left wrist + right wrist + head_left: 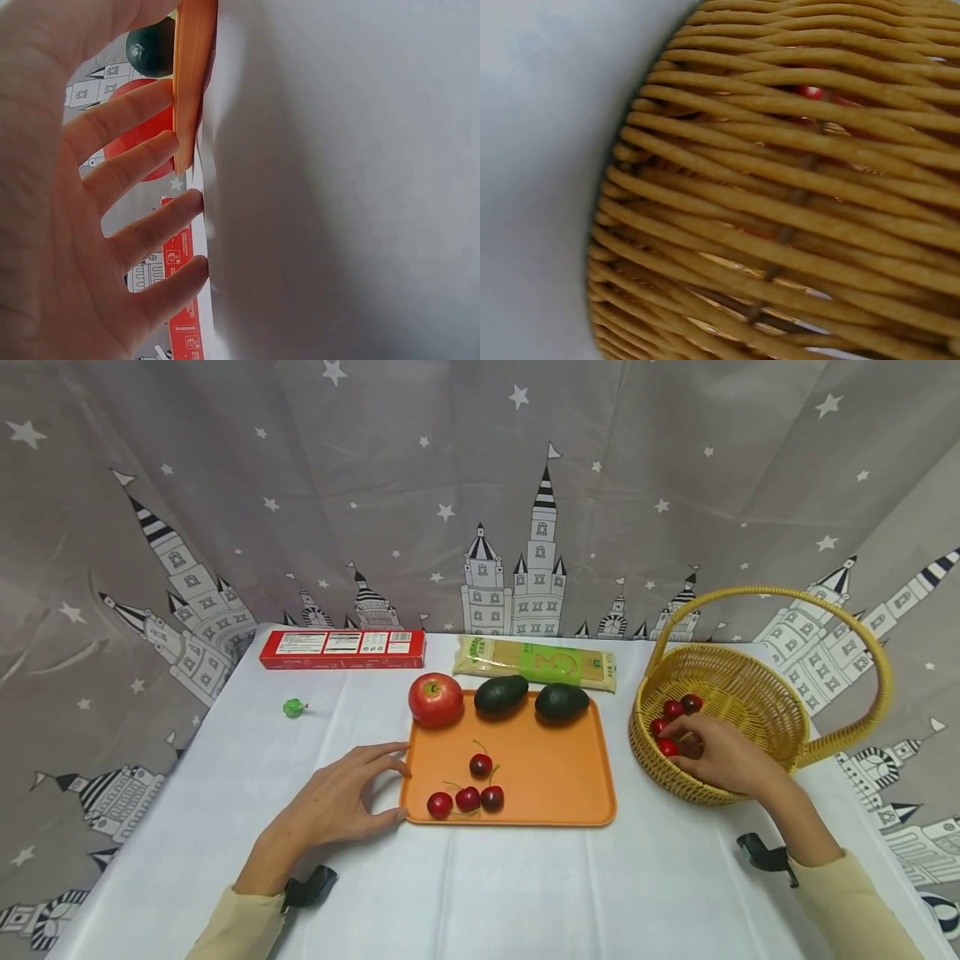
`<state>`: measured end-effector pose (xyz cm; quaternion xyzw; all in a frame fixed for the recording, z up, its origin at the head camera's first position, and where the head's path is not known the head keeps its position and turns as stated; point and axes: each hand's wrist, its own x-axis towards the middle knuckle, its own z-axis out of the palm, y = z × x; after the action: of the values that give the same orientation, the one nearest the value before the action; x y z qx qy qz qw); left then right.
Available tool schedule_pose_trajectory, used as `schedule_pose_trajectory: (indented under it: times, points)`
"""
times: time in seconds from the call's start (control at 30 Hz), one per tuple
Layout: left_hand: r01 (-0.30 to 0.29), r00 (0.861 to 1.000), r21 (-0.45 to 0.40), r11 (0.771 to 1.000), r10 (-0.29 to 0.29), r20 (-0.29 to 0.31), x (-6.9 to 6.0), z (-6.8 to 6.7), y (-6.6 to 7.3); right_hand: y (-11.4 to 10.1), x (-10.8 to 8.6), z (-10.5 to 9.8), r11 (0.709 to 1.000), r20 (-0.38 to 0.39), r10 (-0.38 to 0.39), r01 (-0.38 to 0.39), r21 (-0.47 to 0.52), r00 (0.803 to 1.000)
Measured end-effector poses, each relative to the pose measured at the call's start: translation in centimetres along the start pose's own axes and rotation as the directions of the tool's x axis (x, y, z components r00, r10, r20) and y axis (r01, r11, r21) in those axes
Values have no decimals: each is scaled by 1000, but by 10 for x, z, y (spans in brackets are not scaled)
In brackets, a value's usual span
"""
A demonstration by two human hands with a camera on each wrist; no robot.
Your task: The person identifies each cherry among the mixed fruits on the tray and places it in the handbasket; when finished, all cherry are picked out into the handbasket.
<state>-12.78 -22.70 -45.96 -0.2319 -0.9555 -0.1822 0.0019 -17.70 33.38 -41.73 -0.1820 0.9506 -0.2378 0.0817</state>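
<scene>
"One red box [342,649] lies at the far left, a small green object [293,707] on its near side. Next?"

"The left hand [337,797]. Its fingers are spread wide: two tips against the orange tray [558,777], two beyond it at the white cloth [337,225]."

"What could go wrong there?"

"A hard push on that rim could, I'd judge, skid the tray and set its four cherries [481,766] rolling, being round and loose. The apple [436,700], perched at the far left corner, might topple too."

"Further right?"

"Two avocados [502,696] at the far edge, a noodle packet [534,662] behind them, then the wicker basket [662,777], with other cherries [672,710] at its left side."

"And the right hand [723,756]?"

"Inside the basket, thumb and forefinger narrowly apart by a bright red cherry [668,747]. I can't tell whether they pinch it; woven wall fills the right wrist view."

"The risk?"

"Smooth skin could slip from a light hold, and a forearm catching the rim could drag the basket."
</scene>
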Motion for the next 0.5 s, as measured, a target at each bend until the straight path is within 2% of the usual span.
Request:
schedule_pose_trajectory:
  times: [0.27, 0.5]
  points:
    - [2, 1000, 0, 1000, -2, -2, 0, -1, 0, -12, -5, -5, 999, -89, -18, 14, -43, 996]
    - [5, 1000, 3, 1000, -5, 1, 1, 0, 1, -29, -9, -10, 998, -156, -44, 38, -39, 987]
